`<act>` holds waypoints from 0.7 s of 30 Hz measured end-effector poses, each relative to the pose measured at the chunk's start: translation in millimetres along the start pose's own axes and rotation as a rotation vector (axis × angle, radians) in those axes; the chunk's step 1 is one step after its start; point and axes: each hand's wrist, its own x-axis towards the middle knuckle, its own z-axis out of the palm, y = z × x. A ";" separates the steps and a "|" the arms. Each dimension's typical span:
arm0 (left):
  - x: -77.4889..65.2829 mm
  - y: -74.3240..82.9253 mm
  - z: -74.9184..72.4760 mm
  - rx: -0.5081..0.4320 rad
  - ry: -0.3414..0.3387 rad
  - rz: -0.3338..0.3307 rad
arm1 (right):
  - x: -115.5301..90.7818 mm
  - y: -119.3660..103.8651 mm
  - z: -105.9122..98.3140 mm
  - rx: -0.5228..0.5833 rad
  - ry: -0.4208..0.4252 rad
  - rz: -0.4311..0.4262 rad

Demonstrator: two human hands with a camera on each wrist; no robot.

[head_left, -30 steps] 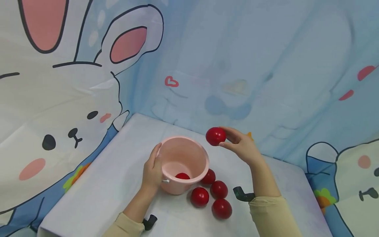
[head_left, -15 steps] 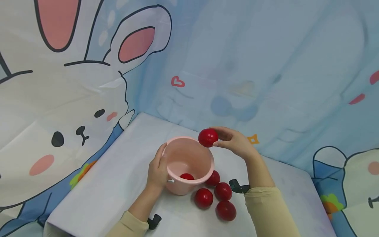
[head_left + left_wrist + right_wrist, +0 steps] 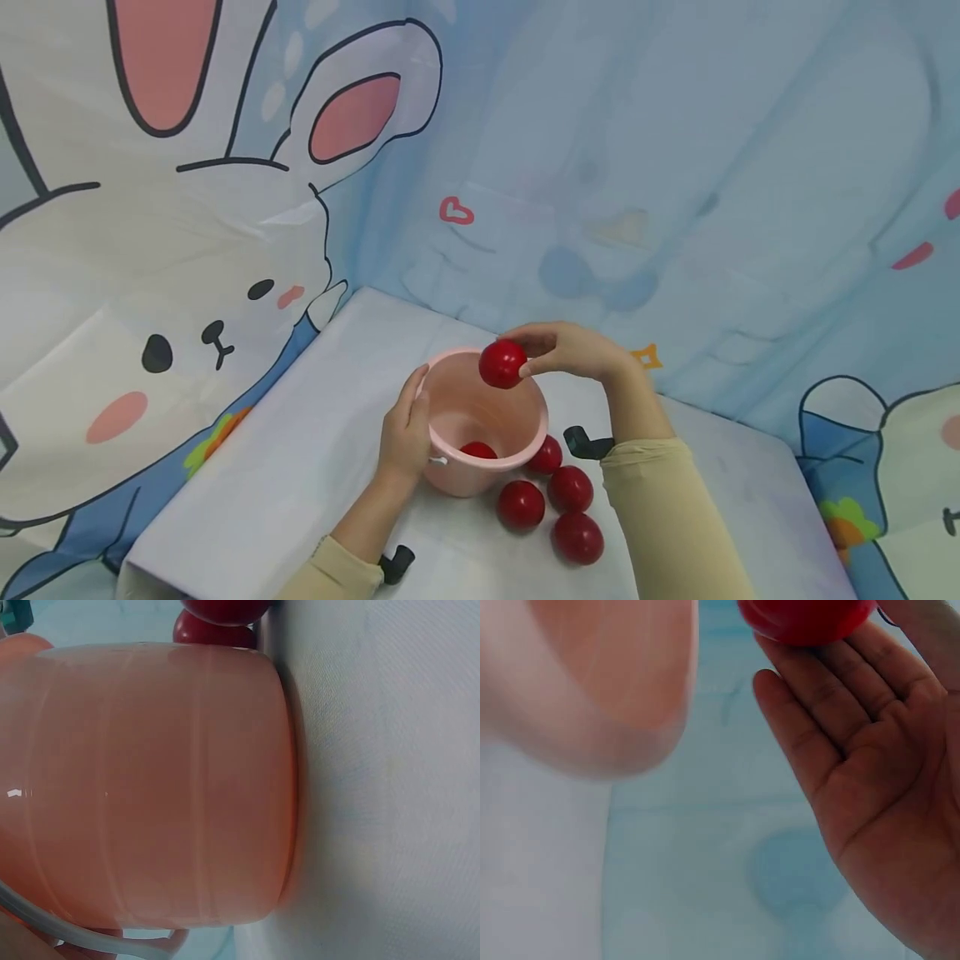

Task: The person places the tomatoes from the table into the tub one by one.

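A pink bucket (image 3: 461, 481) stands upright on the white table, its mouth tipped into the head camera's sight. My left hand (image 3: 405, 429) holds its left side at the rim. In the left wrist view, the bucket's ribbed wall (image 3: 157, 780) fills much of the frame, with a pale handle (image 3: 82, 939) hanging across it. One glossy red ball (image 3: 478, 451) lies inside the bucket. Between thumb and fingertips, my right hand (image 3: 573, 350) pinches another red ball (image 3: 502, 364), which overlaps the bucket's far rim in the head view. The right wrist view catches that held ball (image 3: 810, 619) at its top edge.
Several more red balls (image 3: 521, 506) sit on the table (image 3: 420, 550) right of the bucket, close together. Behind the table hangs a blue cloth (image 3: 675, 167) printed with white rabbits. Dark wrist mounts (image 3: 588, 443) stick out near both sleeves.
My right hand has carried its red ball leftward and slightly down, from beside the bucket to over its rim. The left hand keeps its hold; the head view has shifted slightly.
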 end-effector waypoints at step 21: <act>0.1 0.5 0.4 0.004 -0.012 -0.005 | 60.1 -29.1 38.5 -0.175 -0.360 0.075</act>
